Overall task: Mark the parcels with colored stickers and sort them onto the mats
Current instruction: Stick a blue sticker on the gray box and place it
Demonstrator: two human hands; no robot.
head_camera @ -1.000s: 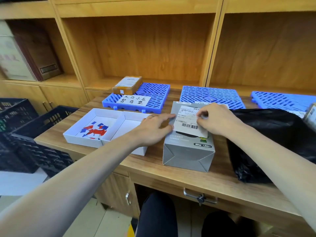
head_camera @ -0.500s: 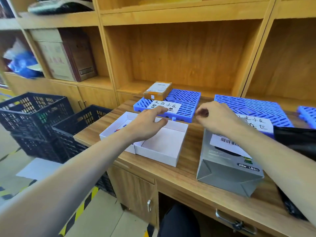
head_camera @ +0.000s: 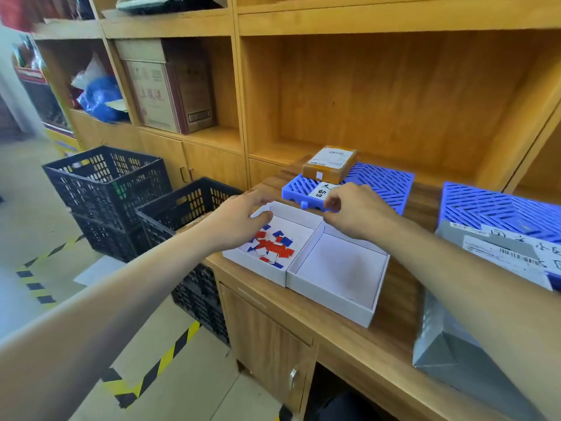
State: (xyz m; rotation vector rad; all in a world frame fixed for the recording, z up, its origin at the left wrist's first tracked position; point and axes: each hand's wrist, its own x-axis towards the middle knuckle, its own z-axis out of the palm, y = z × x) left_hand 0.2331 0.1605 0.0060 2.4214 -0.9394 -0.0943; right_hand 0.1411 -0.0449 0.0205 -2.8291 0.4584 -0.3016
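One small brown cardboard parcel (head_camera: pixel 329 164) with a white shipping label already lies on the near blue slatted plastic mat (head_camera: pixel 384 182), just beyond both hands, so that piece of sorting looks done. A large grey paper-wrapped parcel (head_camera: pixel 473 302) with a barcode label sits on the wooden tabletop (head_camera: pixel 349 338) to the right of the right forearm, partly hidden by it, and its far end leans on a second blue slatted mat (head_camera: pixel 491 208); I judge it is the one now waiting for its mark, since no coloured sticker shows on it (much of its top is covered, so I cannot be sure).

The work in hand seems to be fetching a sticker. The left hand (head_camera: pixel 239 224) hovers over the far corner of the left compartment of a white open cardboard tray (head_camera: pixel 306 278), fingers loosely curled and thumb out, gripping nothing that I can see. The red, blue and white paper stickers (head_camera: pixel 271 246) lie heaped directly under and just nearer than that hand. The right hand (head_camera: pixel 355 209) is held above the tray's far rim, beside the left, its fingertips drawn together as in a pinch; whether it holds anything I cannot tell. The tray's right compartment lies below the right wrist.
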